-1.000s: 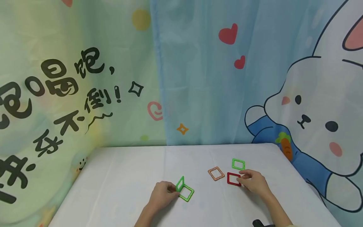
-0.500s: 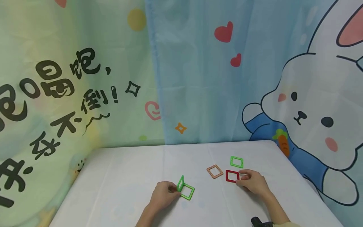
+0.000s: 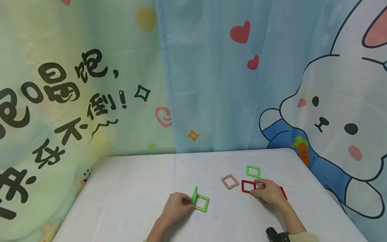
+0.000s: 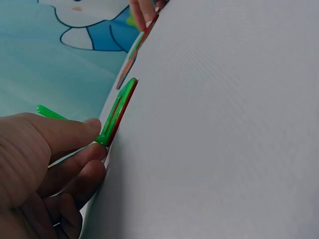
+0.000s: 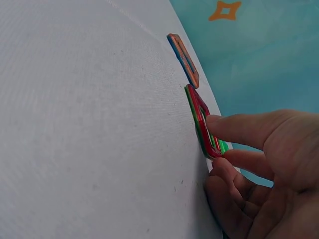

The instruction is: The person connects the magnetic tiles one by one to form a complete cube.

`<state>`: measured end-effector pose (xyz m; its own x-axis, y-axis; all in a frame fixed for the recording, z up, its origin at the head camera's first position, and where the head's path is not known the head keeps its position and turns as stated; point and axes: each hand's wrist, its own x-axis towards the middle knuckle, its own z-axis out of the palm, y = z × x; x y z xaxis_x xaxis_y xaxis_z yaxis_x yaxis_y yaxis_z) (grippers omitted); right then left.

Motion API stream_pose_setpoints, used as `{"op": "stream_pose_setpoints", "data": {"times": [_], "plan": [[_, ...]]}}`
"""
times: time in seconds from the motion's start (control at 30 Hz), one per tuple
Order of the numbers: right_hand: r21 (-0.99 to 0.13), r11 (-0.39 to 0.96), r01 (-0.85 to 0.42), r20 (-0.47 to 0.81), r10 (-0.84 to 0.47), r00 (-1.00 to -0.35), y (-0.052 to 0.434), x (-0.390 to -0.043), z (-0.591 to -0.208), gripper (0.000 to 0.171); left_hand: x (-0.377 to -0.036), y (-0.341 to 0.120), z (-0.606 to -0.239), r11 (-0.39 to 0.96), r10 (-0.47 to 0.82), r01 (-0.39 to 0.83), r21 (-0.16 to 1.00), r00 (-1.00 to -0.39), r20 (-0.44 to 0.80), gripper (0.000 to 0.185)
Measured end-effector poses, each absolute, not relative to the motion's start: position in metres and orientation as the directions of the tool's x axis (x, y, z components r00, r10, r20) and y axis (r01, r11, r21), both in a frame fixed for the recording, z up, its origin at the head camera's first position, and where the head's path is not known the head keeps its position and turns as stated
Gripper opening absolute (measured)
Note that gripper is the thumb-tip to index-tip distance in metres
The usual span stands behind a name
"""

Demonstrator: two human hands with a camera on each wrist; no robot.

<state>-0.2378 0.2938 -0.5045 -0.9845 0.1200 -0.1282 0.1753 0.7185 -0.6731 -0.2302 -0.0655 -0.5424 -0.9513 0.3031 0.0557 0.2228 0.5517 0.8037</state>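
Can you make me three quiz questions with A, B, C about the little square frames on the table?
1. Where is the orange plastic square frame?
A. left of the red square frame
B. in the left hand
C. standing on edge

2. How many green frames show in the head view?
A. one
B. three
C. five

3. How is the green frame held by the left hand?
A. flat
B. upright
C. broken

Answers: 1 A, it lies left of the red plastic square frame. 2 B, two joined by the left hand, one farther back. 3 B, it stands on the flat green frame.

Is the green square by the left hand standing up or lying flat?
Standing up. The upright green square rises on its edge from the flat green square lying on the table, and the left hand pinches it.
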Motion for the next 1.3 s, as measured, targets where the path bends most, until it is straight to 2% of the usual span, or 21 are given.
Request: {"op": "stream_pose_setpoints", "data": {"times": [0.27, 0.47, 0.63, 0.83, 1.0, 1.3], "plan": [[-0.657, 0.736, 0.163, -0.129, 0.103, -0.986, 0.291, -0.244, -0.513, 0.060, -0.223, -0.066, -0.541, 0.564, 0.276, 0.194, 0.803, -0.960, 0.039, 0.013], [-0.664, 0.720, 0.199, -0.138, 0.143, -0.980, 0.290, -0.244, -0.514, 0.060, -0.222, -0.063, -0.543, 0.531, 0.296, 0.204, 0.822, -0.954, 0.046, 0.012], [-0.685, 0.707, 0.179, -0.095, 0.158, -0.983, 0.289, -0.245, -0.516, 0.059, -0.224, -0.062, -0.545, 0.535, 0.291, 0.202, 0.821, -0.956, 0.045, 0.012], [-0.748, 0.645, 0.159, -0.032, 0.204, -0.978, 0.287, -0.244, -0.521, 0.045, -0.226, -0.063, -0.545, 0.525, 0.297, 0.215, 0.823, -0.953, 0.060, 0.011], [-0.811, 0.572, 0.124, -0.013, 0.193, -0.981, 0.280, -0.241, -0.523, 0.031, -0.225, -0.062, -0.545, 0.529, 0.298, 0.206, 0.823, -0.953, 0.047, 0.010], [-0.867, 0.498, 0.007, 0.068, 0.132, -0.989, 0.255, -0.238, -0.510, 0.027, -0.229, -0.058, -0.541, 0.545, 0.304, 0.239, 0.804, -0.950, 0.077, 0.008]]}}
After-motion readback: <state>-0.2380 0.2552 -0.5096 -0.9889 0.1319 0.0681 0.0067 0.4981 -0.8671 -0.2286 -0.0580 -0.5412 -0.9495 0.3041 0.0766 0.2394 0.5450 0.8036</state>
